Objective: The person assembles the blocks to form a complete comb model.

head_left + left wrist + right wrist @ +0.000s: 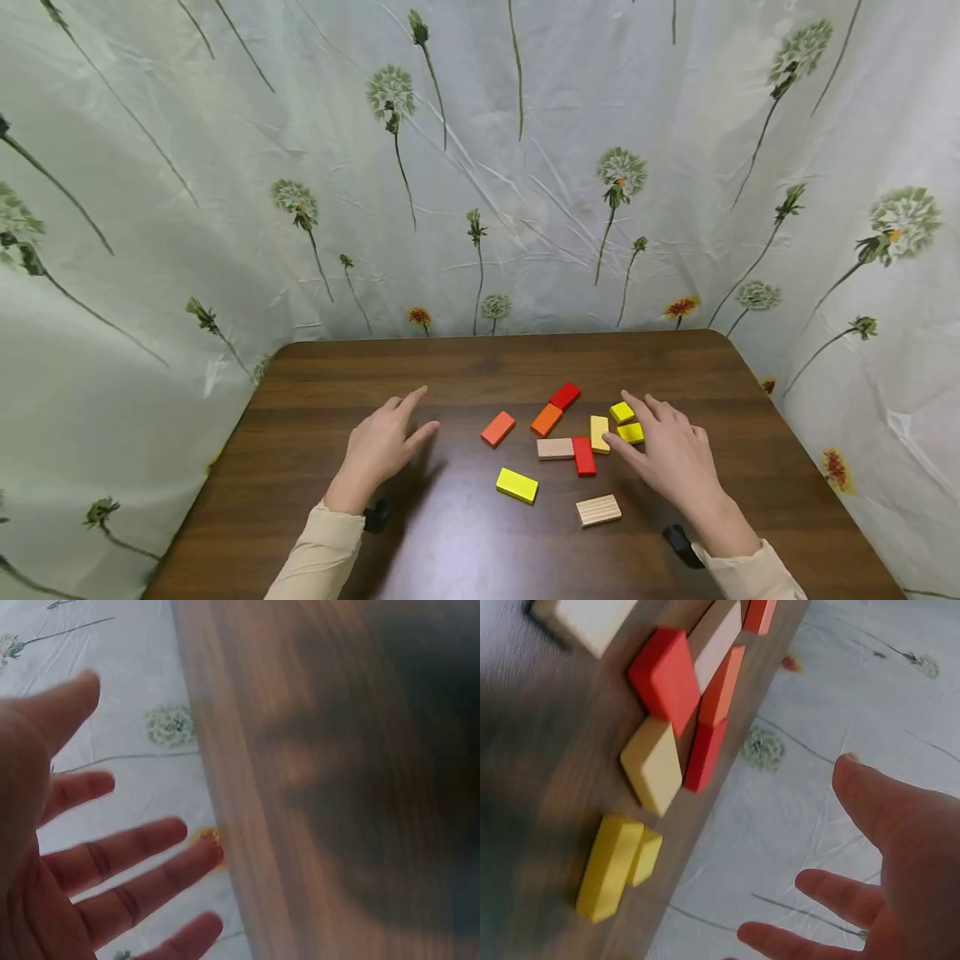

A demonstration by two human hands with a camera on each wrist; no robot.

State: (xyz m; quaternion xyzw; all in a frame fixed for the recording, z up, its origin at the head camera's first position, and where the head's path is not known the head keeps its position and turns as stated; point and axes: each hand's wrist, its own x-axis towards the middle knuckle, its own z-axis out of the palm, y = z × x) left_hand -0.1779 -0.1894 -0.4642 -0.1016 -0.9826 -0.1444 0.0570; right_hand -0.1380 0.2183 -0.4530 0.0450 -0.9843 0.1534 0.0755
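My left hand (383, 446) hovers over the left part of the table, fingers spread and holding nothing; the left wrist view shows its spread fingers (127, 859) too. Over the right side, my right hand (671, 454) is held above the blocks with its fingers apart. Nearest to it are two bright yellow blocks (631, 432), partly covered by the hand in the head view, and a pale yellow block (599, 434). Beside these lie a red block (584, 457) and a light wooden block (556, 449). In the right wrist view, the right hand (900, 877) grips nothing.
Farther back lie another red block (566, 396), an orange block (547, 420) and an orange-red block (498, 429). Closer to me are a yellow block (517, 485) and a striped wooden block (598, 511). A flowered curtain (480, 167) hangs behind the brown table (450, 542).
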